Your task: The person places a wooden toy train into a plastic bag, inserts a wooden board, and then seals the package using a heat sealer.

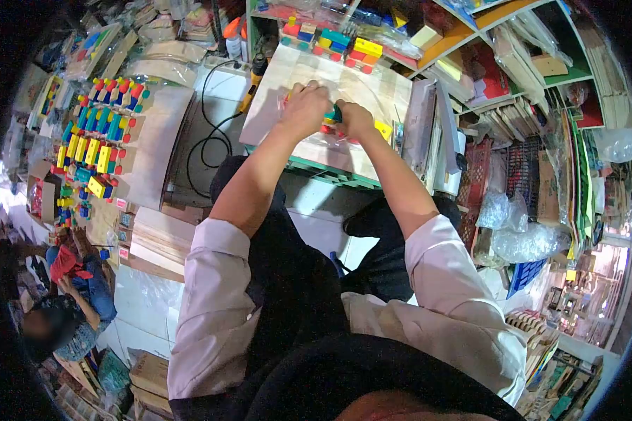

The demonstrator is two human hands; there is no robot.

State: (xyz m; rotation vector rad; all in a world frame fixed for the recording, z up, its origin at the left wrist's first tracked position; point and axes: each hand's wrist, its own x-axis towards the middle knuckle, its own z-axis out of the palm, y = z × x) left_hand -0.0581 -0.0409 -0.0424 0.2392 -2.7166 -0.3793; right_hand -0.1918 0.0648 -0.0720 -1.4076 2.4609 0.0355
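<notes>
Over the wooden tabletop (267, 105) my left hand (306, 109) and my right hand (354, 121) close in on a small wooden toy vehicle (330, 118), with teal and red parts showing between them. Fingers of both hands are curled against it, and they hide most of its shape. Clear plastic seems to lie around and under it. A yellow block (383, 130) sits just right of my right hand. Along the table's far edge stands a colourful toy train (333, 43) with teal, yellow and red parts.
Several rows of painted toy cars (95, 133) stand on the left-hand table. A yellow power tool (257, 70) with a black cable (207, 133) lies left of my table. Shelves (512, 49) packed with boards and bags rise at right. Another person (77, 309) sits at lower left.
</notes>
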